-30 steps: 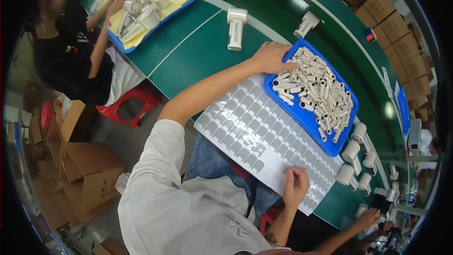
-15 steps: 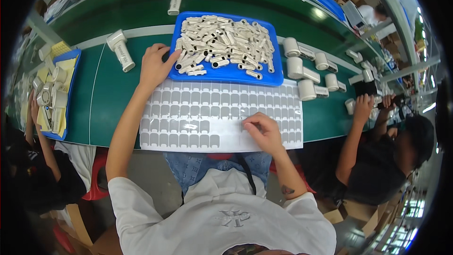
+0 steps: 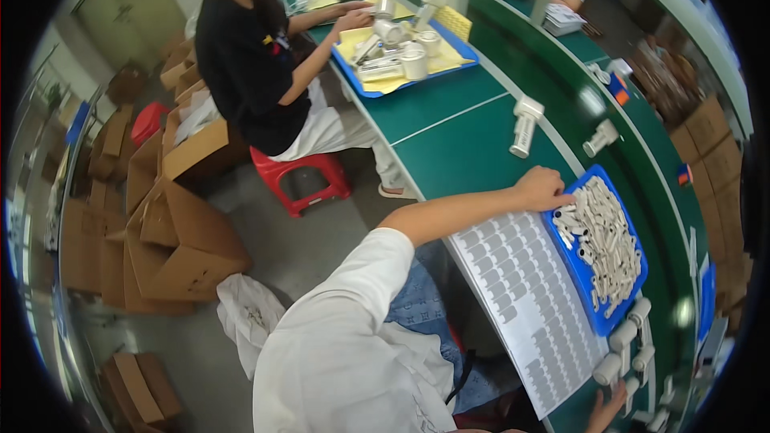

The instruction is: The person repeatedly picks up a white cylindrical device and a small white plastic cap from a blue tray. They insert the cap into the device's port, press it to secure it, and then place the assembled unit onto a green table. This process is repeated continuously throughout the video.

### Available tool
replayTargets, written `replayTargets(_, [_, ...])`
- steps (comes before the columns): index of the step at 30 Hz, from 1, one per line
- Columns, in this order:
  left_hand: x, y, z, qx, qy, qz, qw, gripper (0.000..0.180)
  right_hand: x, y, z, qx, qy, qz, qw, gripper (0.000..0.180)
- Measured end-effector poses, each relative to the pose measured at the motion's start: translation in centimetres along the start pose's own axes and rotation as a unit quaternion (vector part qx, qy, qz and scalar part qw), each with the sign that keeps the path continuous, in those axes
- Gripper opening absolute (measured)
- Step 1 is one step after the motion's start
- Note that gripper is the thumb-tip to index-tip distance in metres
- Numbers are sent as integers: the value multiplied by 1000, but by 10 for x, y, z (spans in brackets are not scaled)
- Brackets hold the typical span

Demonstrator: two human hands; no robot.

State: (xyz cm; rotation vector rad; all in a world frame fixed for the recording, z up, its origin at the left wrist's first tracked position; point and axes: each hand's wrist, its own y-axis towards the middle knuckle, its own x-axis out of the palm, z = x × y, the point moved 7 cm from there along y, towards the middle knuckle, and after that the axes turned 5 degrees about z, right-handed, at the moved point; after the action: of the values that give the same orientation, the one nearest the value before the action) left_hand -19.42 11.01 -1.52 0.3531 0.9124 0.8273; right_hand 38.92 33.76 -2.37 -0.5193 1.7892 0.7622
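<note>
My left hand [image 3: 539, 189] is at the near-left corner of a blue tray [image 3: 574, 265]. Its fingers bend closed over the rim beside the pieces; anything pinched in them is hidden. Heaped in the tray are small white plastic pieces [image 3: 595, 228] with dark round spots. Alongside lies a white sheet [image 3: 514, 322] with rows of grey die-cut pads, part of it bare. My right hand is out of the picture. A hand [image 3: 605, 409] at the lower right, apparently the neighbour's, touches one of several white handheld fans [image 3: 607, 370].
Further left, a person in black handles fans over a blue tray [image 3: 370, 93] lined with yellow. One fan [image 3: 525, 126] lies between the trays, another [image 3: 600, 138] behind. A red stool [image 3: 301, 184] and cardboard boxes [image 3: 180, 232] stand on the floor.
The view has swung left and tilted. My left hand stays at the tray corner, its fingers more closed. My right hand has left the sheet and gone out of sight.
</note>
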Motion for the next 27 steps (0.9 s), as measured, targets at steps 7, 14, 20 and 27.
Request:
replayTargets(7, [-15,4,-5,-25,-14,-35,999,47,-10,20,6,44,-3,-45,998,60])
replayTargets(14, [-85,-34,57,50,-149,-21,987,23,-37,-38,-20,99,310,19,945,42])
replayTargets(20, [-89,-90,167,196,-301,-141,923,69,2,6,-220,141,469,-109,865,33])
replayTargets(27, [-67,-131,127,-31,-266,-195,944,65,42,80,-371,-107,313,-271,904,25])
